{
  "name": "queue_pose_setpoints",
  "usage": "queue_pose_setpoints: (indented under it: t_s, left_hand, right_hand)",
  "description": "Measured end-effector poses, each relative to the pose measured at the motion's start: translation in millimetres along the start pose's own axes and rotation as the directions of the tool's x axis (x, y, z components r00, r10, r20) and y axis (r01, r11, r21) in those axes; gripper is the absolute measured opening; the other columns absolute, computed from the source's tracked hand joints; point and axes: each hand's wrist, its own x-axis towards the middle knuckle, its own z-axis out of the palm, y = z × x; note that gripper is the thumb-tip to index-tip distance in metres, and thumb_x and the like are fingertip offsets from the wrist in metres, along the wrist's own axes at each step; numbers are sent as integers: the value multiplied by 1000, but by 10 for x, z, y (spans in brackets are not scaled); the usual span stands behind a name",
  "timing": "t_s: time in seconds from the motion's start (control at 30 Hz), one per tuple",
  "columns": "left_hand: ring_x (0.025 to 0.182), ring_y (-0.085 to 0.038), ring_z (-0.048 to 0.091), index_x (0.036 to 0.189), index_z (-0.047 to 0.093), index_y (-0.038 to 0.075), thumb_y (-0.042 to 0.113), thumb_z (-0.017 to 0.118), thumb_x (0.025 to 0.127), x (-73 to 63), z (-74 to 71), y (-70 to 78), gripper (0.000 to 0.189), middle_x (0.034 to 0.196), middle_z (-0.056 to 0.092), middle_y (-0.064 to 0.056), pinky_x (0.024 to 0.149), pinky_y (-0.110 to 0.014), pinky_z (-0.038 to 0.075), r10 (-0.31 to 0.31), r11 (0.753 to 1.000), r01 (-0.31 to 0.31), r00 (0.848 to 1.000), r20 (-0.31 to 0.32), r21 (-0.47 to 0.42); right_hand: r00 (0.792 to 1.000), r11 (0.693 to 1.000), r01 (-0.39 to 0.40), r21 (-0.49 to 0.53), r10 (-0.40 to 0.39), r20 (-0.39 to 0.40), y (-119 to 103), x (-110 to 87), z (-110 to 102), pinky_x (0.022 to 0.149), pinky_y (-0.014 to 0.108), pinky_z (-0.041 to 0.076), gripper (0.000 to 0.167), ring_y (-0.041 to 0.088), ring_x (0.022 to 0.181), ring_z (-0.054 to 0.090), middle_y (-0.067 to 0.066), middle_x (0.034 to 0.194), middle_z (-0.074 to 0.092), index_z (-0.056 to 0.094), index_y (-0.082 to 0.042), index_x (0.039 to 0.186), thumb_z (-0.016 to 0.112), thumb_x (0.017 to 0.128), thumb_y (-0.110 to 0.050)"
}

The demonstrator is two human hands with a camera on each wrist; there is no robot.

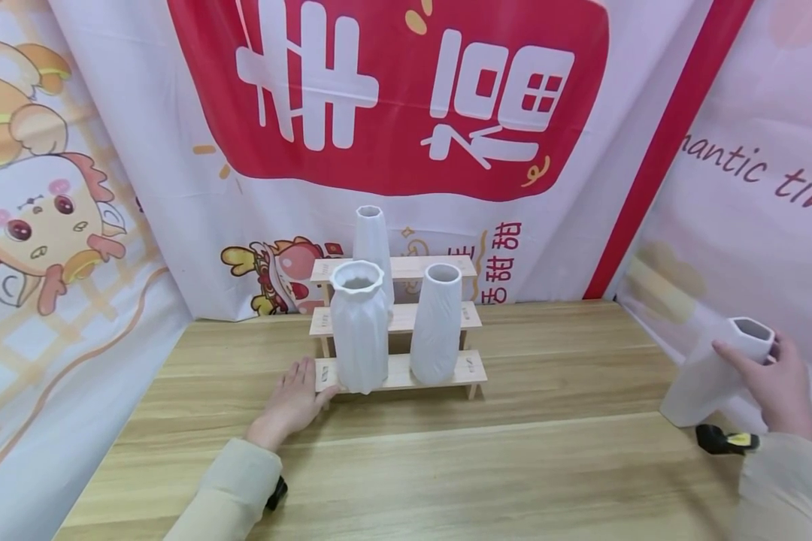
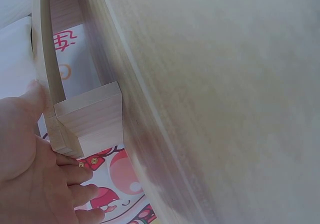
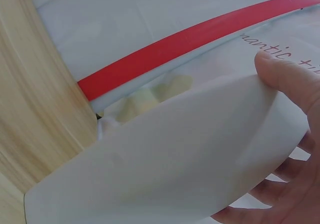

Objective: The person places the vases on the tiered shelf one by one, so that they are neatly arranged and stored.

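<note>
A three-tier wooden stand (image 1: 406, 319) carries three white vases. On its lowest tier are a ribbed vase with a scalloped rim (image 1: 360, 327) and a smoother tapered vase (image 1: 437, 323). Behind them rises a slim vase (image 1: 372, 240), its lower part hidden. My left hand (image 1: 298, 402) rests against the stand's left end, fingers straight, thumb on the lowest shelf (image 2: 47, 84). Far to the right, my right hand (image 1: 781, 379) grips a white angular vase (image 1: 710, 372) near its top. Thumb and fingers lie on opposite sides of this vase, which leans; its base is at the tabletop.
The wood-grain table (image 1: 487, 473) runs back to a printed cloth backdrop (image 1: 406, 98). Cloth panels hang at the left (image 1: 47, 225) and right (image 1: 744, 225), the right one close behind the held vase. A black wrist device (image 1: 724, 439) sits at the right sleeve.
</note>
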Motion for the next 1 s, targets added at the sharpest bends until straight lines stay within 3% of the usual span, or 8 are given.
queue_pose_setpoints:
  t_s: [0.2, 0.37, 0.5, 0.6, 0.73, 1.0]
  left_hand:
    - [132, -47, 9, 138, 10, -18, 45, 36, 97, -10, -15, 20, 80, 143, 9, -35, 106, -56, 6, 9, 1000, -9, 1000, -9, -19]
    - [132, -47, 9, 138, 11, -17, 48, 36, 96, -16, -15, 21, 81, 144, 10, -34, 107, -55, 7, 6, 999, -7, 1000, -14, -32]
    - [132, -47, 10, 138, 11, -17, 45, 36, 97, -18, -4, 14, 79, 144, 10, -34, 106, -56, 8, 14, 1000, -14, 1000, -11, -11]
    - [132, -48, 10, 138, 10, -17, 43, 37, 97, -22, 10, 17, 78, 144, 10, -34, 106, -56, 7, 16, 1000, -16, 1000, -7, -10]
    - [131, -48, 10, 138, 10, -18, 42, 38, 97, -20, 19, 18, 78, 143, 10, -35, 106, -57, 7, 22, 1000, -22, 1000, -9, -11]
    - [130, -49, 12, 137, 11, -19, 42, 38, 98, -7, 15, -10, 77, 142, 11, -36, 105, -57, 9, 30, 1000, -30, 999, -27, 2]
  right_hand:
    - [1000, 1000, -14, 1, 14, -18, -31, -15, -2, 61, 6, 38, 60, 15, 109, 43, 16, 139, 31, 34, -22, 133, 67, 84, -33]
    - [1000, 1000, -5, -7, 5, -29, -80, -5, 19, 60, 7, 39, 56, 8, 92, 44, 20, 131, 35, 38, -18, 127, 69, 82, -33]
    - [1000, 999, -18, -31, 17, -21, -134, 1, 58, 73, 15, 43, 71, 26, 105, 44, 25, 139, 30, 32, -7, 138, 67, 83, -36]
    - [1000, 999, -13, -42, 12, -20, -180, 12, 95, 74, 15, 43, 79, 33, 112, 40, 28, 141, 25, 26, -1, 142, 66, 84, -37]
    - [999, 999, 44, -29, -44, -15, -273, 37, 125, 63, 8, 38, 67, 23, 101, 43, 26, 133, 32, 34, -6, 134, 68, 83, -35]
    - [989, 989, 145, 8, -145, 18, -723, 93, 229, 67, 8, 39, 59, 11, 96, 45, 11, 121, 42, 40, -16, 130, 70, 81, -34]
